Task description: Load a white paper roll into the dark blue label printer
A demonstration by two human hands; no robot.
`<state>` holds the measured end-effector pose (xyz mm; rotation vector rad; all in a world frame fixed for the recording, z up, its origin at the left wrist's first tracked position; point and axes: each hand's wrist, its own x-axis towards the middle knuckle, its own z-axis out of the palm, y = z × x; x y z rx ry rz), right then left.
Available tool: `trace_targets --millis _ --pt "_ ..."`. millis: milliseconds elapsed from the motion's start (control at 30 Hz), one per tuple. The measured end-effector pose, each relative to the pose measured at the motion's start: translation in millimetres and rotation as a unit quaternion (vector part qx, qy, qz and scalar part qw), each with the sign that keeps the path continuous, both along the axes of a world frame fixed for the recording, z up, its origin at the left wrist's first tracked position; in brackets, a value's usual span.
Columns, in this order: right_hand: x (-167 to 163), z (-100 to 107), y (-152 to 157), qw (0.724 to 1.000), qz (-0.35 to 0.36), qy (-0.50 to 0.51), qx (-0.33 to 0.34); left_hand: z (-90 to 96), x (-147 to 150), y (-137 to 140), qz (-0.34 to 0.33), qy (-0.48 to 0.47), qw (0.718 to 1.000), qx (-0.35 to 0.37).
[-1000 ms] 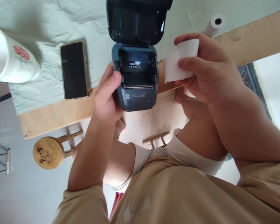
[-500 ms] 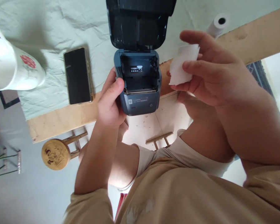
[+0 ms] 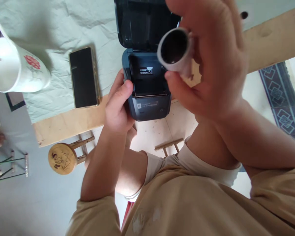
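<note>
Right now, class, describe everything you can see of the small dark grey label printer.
The small dark grey label printer is boxy, seemingly plastic, and sits at the wooden table's edge. Its hinged lid stands open, baring an empty paper bay with a white sticker. The left hand grips its left side; the right hand holds a hollow roll above it.

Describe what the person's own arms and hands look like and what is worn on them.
Both hands are bare: no gloves, rings or watch show on the left hand or the right hand. The forearms are uncovered too. Short tan sleeves end near the elbows, part of a loose tan shirt with a faint pale stain on the front.
</note>
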<state>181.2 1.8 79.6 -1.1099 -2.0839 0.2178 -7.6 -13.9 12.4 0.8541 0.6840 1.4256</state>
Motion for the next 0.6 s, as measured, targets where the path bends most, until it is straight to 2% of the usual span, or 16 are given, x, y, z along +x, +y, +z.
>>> trace_targets --millis 33,67,167,233,367,433,600 --pt "-2.6 -1.5 3.2 0.998 0.019 -0.053 0.04 0.4 -0.1 -0.8 0.003 0.01 1.0 -0.006" --pt "-5.6 -2.6 6.4 0.995 0.021 -0.082 0.047 0.8 0.0 -1.6 0.005 0.021 1.0 -0.009" --pt "-14.8 -2.9 13.0 0.989 -0.022 -0.144 -0.014 0.8 1.0 -2.3 0.012 0.029 0.999 0.008" --pt "-18.6 -3.1 14.2 0.984 -0.026 -0.174 0.002 -0.4 2.1 -1.5 0.021 0.02 0.999 0.022" --pt "-18.1 -10.9 13.2 0.986 0.043 -0.112 0.117 -3.0 3.3 -0.2 0.031 0.01 0.999 0.028" --pt "-16.1 -16.4 11.5 0.982 0.072 -0.077 0.155 -3.6 3.1 -0.9 0.023 0.003 0.999 0.039" --pt "-10.0 -23.4 8.5 0.973 0.151 -0.081 0.154 -11.9 -0.7 0.9 0.003 0.007 0.997 0.076"
